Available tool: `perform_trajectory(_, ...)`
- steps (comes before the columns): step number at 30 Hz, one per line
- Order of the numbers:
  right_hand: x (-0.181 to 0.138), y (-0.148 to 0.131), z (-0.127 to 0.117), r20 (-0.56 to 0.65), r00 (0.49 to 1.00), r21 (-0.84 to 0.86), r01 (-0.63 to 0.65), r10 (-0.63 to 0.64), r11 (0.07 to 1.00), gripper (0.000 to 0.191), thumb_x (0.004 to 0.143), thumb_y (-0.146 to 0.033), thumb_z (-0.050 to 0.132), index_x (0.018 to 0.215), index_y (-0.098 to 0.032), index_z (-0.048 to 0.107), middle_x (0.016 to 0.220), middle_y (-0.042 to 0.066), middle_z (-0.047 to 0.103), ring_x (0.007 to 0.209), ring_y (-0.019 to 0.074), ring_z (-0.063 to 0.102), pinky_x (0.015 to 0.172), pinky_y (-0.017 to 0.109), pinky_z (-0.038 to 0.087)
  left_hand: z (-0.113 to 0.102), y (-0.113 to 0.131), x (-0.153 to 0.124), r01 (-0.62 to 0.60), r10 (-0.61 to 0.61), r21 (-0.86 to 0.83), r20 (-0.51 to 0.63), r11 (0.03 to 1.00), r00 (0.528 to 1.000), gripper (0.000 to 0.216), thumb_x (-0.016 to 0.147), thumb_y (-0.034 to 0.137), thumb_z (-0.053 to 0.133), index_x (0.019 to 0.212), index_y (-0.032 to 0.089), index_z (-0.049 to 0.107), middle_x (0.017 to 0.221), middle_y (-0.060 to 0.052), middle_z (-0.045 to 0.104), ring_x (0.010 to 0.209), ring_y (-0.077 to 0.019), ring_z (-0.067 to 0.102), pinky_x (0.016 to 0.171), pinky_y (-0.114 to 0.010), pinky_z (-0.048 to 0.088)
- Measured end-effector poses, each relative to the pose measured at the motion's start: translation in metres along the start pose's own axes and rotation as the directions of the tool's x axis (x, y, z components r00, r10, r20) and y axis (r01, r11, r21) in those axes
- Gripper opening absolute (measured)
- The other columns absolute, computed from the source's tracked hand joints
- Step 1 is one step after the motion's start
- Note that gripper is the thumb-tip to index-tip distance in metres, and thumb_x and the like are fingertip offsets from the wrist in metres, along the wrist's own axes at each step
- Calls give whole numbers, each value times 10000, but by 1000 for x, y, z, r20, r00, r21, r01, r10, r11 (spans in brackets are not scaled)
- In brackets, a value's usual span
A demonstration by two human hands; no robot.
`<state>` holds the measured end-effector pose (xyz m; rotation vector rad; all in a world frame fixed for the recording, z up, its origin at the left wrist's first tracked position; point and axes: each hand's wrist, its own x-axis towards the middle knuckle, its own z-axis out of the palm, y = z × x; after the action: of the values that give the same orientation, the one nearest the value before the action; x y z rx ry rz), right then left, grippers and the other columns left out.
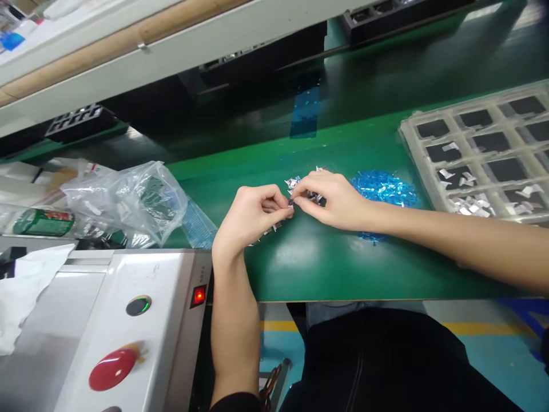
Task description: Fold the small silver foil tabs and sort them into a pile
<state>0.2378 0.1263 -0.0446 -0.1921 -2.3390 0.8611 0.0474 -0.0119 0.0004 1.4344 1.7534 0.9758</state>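
Both hands meet over the green table, fingertips almost touching. My left hand [261, 212] is pinched, and so is my right hand [326, 194]. Between the fingertips shows a small dark metallic piece [291, 202], partly covered by the fingers; its exact kind is too small to make out. Around and behind the hands lies a loose pile of small silvery pieces [293, 182], partly hidden by them. To the right of my right hand is a heap of shiny blue film strips [384, 187], part of it lying under the wrist.
A pale compartment tray [418, 160] at the right holds small white pieces in some pockets. A clear plastic bag [128, 197] lies at the left. A white machine [167, 286] with a red button [112, 369] stands front left. Blue film [305, 111] lies farther back.
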Motion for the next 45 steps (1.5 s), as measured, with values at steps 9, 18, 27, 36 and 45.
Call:
perform_trajectory(9,-1,-2,0,19,999,-31,43,-42,999,180,1073,-220,593,952,-211,726,903,56,774,821,217,648,863,380,455,1,1,0,-2,2,-5,25,1000,1000,207,856,315,896,806,189,739,794,-47,834,669,-197,794,612,-270,624)
perform_trajectory(18,-1,4,2,61,997,-53,41,-38,998,227,1106,-237,575,1027,-192,784,972,92,809,912,253,685,881,408,465,2,4,0,-23,23,4,47,1000,999,179,858,280,887,804,182,747,785,-42,833,656,-176,778,618,-246,607)
perform_trajectory(27,1,7,3,68,998,69,-2,-3,998,260,1004,-191,685,1239,-213,794,1053,69,815,930,241,702,860,377,512,4,5,0,-45,45,-5,40,999,998,154,847,222,876,802,182,734,760,-25,812,649,-163,766,612,-229,589)
perform_trajectory(36,6,6,-6,-44,996,41,-76,78,996,203,975,-176,642,1100,-220,796,961,43,779,838,216,659,819,373,493,-13,-1,-2,-91,119,214,-124,973,985,189,884,357,853,969,212,766,889,-29,805,806,-203,766,771,-318,611)
perform_trajectory(45,10,21,-17,-61,988,-151,-149,142,977,189,943,-207,660,940,-237,846,966,69,778,946,285,684,932,479,534,-18,-7,4,108,-181,590,66,801,981,212,823,350,877,827,227,704,816,-14,732,786,-230,672,707,-360,450)
